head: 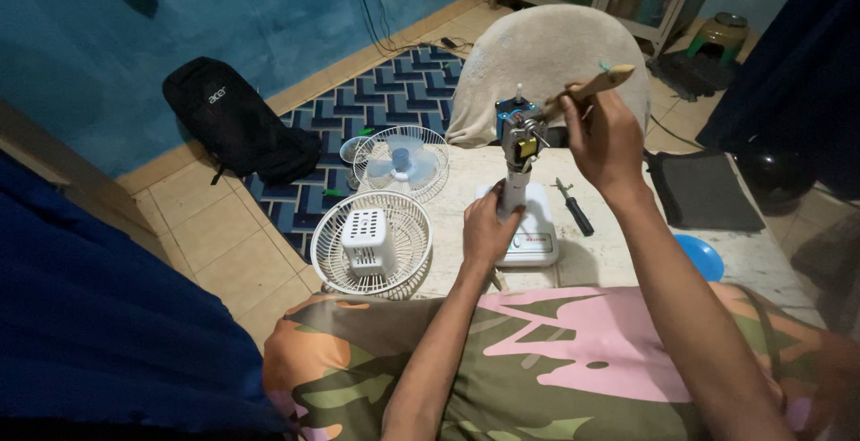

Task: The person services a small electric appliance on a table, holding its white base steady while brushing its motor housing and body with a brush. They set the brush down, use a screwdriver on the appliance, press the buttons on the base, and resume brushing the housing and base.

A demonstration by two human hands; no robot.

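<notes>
You are looking down at a pale desk (618,253) where a small fan stand (520,217) is standing upright on its white base, just in front of your lap. Your left hand (488,226) is wrapping its fingers closed around the white neck of the stand, low down, just above the base. At the top of the neck the bare fan motor (521,132) is sitting exposed, above your left hand. Your right hand (605,136) is raised beside the motor on its right, fingers closed around the wooden handle of a brush (591,87), which is slanting up to the right while its lower end is meeting the motor. A dark-handled screwdriver (573,208) is lying on the desk just right of the base, below your right hand. At the desk's left edge a white rear fan guard (372,244) is lying flat, and beyond it a front guard with pale blue blades (400,163) is resting. A black backpack (233,118) is lying on the floor by the blue wall.
</notes>
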